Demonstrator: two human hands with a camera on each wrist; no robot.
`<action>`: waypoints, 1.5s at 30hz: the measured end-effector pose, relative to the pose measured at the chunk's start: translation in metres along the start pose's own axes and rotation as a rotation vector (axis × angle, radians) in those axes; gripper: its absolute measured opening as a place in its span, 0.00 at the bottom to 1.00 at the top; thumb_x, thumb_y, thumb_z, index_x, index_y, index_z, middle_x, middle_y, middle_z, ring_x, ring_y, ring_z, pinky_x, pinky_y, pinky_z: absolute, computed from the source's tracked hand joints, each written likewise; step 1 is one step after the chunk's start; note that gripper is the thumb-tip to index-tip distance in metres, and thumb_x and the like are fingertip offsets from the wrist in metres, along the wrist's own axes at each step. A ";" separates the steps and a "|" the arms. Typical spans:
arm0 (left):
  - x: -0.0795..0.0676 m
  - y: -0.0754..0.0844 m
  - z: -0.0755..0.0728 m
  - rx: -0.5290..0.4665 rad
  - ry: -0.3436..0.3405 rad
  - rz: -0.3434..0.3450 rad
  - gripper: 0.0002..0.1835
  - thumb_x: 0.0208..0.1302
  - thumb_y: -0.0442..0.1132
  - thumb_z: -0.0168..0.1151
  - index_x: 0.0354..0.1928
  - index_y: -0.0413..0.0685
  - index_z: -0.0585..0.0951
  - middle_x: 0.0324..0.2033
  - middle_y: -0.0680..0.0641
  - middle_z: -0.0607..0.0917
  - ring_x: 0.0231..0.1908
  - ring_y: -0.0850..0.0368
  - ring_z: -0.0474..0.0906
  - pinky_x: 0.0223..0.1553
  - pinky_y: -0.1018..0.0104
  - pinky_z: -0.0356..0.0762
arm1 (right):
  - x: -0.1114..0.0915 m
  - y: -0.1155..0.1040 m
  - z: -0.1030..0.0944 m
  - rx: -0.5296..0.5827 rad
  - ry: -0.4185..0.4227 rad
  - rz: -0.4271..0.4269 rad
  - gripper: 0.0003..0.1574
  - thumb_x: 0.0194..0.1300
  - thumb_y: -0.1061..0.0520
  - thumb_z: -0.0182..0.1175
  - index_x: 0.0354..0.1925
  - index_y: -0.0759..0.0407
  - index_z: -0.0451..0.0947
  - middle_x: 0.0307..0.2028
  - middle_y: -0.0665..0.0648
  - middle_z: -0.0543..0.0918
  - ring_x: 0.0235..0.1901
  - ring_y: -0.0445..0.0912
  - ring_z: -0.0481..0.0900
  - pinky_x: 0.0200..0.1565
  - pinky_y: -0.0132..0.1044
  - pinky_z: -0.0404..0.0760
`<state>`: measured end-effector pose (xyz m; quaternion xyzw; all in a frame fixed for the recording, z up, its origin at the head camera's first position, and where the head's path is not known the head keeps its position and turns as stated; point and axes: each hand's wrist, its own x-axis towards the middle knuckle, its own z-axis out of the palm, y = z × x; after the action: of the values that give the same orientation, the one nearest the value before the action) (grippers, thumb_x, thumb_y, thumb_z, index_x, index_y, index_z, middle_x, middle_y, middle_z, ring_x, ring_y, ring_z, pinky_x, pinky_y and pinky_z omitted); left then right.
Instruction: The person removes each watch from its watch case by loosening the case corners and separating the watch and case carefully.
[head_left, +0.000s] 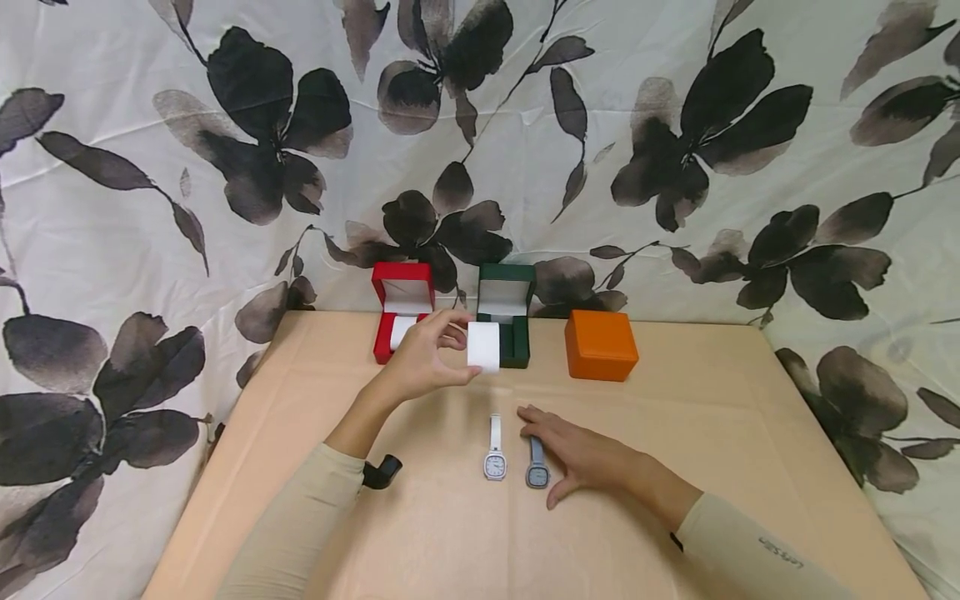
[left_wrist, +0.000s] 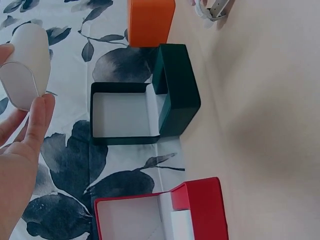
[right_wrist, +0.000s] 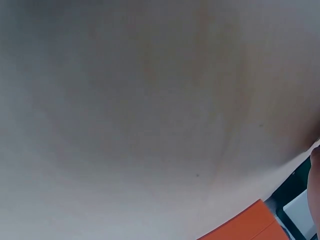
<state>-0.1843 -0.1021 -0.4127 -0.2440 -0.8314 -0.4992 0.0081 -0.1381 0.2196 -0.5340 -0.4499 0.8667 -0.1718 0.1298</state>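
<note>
Between thumb and fingers, my left hand [head_left: 431,354] pinches a white watch cushion [head_left: 483,347], raised in front of the green watch box [head_left: 514,343]. The left wrist view shows this cushion [left_wrist: 31,62] as a rounded white roll with a flat end. My right hand [head_left: 581,450] is low over the table, fingers spread, beside a watch with a grey-blue strap and dark face [head_left: 537,475]; part of its strap is hidden by the fingers. Left of it lies a white-strapped watch [head_left: 495,462]. The green box's lid stands up, and its base shows no cushion.
An open red watch box [head_left: 382,337] with a white cushion [head_left: 402,330] inside stands at the back left. A closed orange box [head_left: 601,345] stands to the right of the green one. Behind the tan table [head_left: 712,433] hangs a floral cloth [head_left: 570,167].
</note>
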 end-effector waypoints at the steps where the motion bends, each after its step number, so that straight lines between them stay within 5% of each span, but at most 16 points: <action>1: 0.000 0.000 0.000 0.001 0.000 -0.003 0.36 0.52 0.39 0.80 0.63 0.45 0.75 0.53 0.45 0.82 0.50 0.40 0.85 0.58 0.51 0.84 | 0.000 0.000 0.000 -0.006 0.011 -0.008 0.68 0.45 0.21 0.71 0.73 0.55 0.62 0.81 0.59 0.53 0.80 0.58 0.54 0.74 0.55 0.65; 10: 0.003 -0.001 0.002 -0.008 -0.014 -0.014 0.38 0.52 0.38 0.80 0.64 0.42 0.74 0.55 0.45 0.80 0.50 0.47 0.84 0.58 0.45 0.83 | -0.006 -0.003 -0.004 -0.013 0.088 -0.012 0.72 0.43 0.24 0.74 0.76 0.58 0.62 0.79 0.59 0.60 0.80 0.58 0.56 0.74 0.56 0.64; 17: 0.007 -0.006 0.003 0.022 -0.011 -0.008 0.37 0.53 0.39 0.80 0.65 0.44 0.74 0.57 0.44 0.80 0.51 0.49 0.85 0.58 0.51 0.84 | -0.012 -0.008 -0.015 0.045 0.136 0.119 0.72 0.43 0.25 0.76 0.78 0.52 0.62 0.80 0.54 0.59 0.79 0.54 0.59 0.74 0.55 0.66; 24: 0.017 -0.016 0.005 0.050 -0.012 -0.032 0.37 0.53 0.40 0.80 0.65 0.42 0.74 0.58 0.43 0.80 0.52 0.49 0.85 0.58 0.54 0.84 | -0.017 -0.006 -0.023 0.028 0.222 0.133 0.73 0.46 0.27 0.76 0.79 0.58 0.59 0.79 0.54 0.62 0.77 0.54 0.63 0.72 0.55 0.69; 35: 0.041 -0.033 0.013 0.046 0.003 -0.087 0.37 0.53 0.39 0.79 0.65 0.44 0.74 0.58 0.37 0.79 0.52 0.44 0.86 0.58 0.48 0.83 | -0.026 -0.012 -0.030 0.006 0.339 0.217 0.53 0.63 0.41 0.72 0.79 0.48 0.60 0.77 0.50 0.66 0.74 0.53 0.69 0.70 0.56 0.72; 45: 0.060 -0.047 0.026 0.081 -0.041 -0.132 0.39 0.55 0.41 0.78 0.68 0.44 0.73 0.59 0.41 0.77 0.55 0.44 0.84 0.57 0.50 0.84 | -0.028 -0.006 -0.031 -0.018 0.402 0.239 0.43 0.67 0.46 0.69 0.75 0.47 0.67 0.76 0.50 0.69 0.73 0.53 0.69 0.69 0.58 0.73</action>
<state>-0.2505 -0.0748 -0.4496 -0.1984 -0.8652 -0.4594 -0.0319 -0.1300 0.2454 -0.5011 -0.3018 0.9238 -0.2337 -0.0302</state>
